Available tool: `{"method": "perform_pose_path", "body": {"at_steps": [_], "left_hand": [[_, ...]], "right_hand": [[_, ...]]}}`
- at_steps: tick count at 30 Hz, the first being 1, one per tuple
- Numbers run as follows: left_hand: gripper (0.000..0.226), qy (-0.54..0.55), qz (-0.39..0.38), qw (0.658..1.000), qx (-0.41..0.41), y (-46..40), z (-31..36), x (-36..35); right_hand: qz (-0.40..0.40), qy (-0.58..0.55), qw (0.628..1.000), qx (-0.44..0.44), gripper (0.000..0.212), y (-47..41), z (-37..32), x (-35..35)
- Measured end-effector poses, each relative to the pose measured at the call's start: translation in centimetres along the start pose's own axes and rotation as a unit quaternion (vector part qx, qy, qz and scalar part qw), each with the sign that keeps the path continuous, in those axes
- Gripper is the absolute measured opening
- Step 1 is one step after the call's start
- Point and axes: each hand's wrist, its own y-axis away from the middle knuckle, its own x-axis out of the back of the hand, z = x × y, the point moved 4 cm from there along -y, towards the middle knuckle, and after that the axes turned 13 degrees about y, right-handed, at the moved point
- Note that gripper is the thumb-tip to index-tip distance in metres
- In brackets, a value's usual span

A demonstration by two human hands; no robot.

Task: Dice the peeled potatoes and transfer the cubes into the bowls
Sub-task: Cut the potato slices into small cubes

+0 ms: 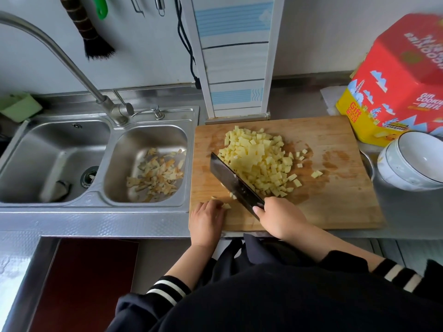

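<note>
A heap of yellow potato cubes (259, 161) lies on the wooden cutting board (335, 188), with a few loose cubes to its right. My right hand (280, 218) grips the handle of a dark cleaver (233, 180), whose blade leans against the heap's left side. My left hand (208, 218) rests on the board's near-left corner, its fingers curled over a few small cubes (226, 206). A white bowl (412, 161) stands to the right of the board, with a metal bowl's rim (368, 164) showing beside it.
A double steel sink (72, 161) is to the left, with potato peels (158, 174) in its right basin. A tap (72, 65) arcs over it. A red and yellow cookie tin (395, 82) stands behind the white bowl. The counter edge runs just below the board.
</note>
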Motion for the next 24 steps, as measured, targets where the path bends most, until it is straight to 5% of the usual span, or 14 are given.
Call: {"method": "perform_pose_path", "body": {"at_steps": [8,24], "left_hand": [[0.013,0.038,0.017,0.995,0.094,0.7,0.5,0.1],[0.02,0.021,0.024,0.995,0.091,0.4,1.8,0.3]], "right_hand": [[-0.02,0.027,0.998,0.061,0.034,0.0,-1.8,-0.4],[-0.074,0.026,0.996,0.033,0.03,-0.8,-2.3,-1.0]]}}
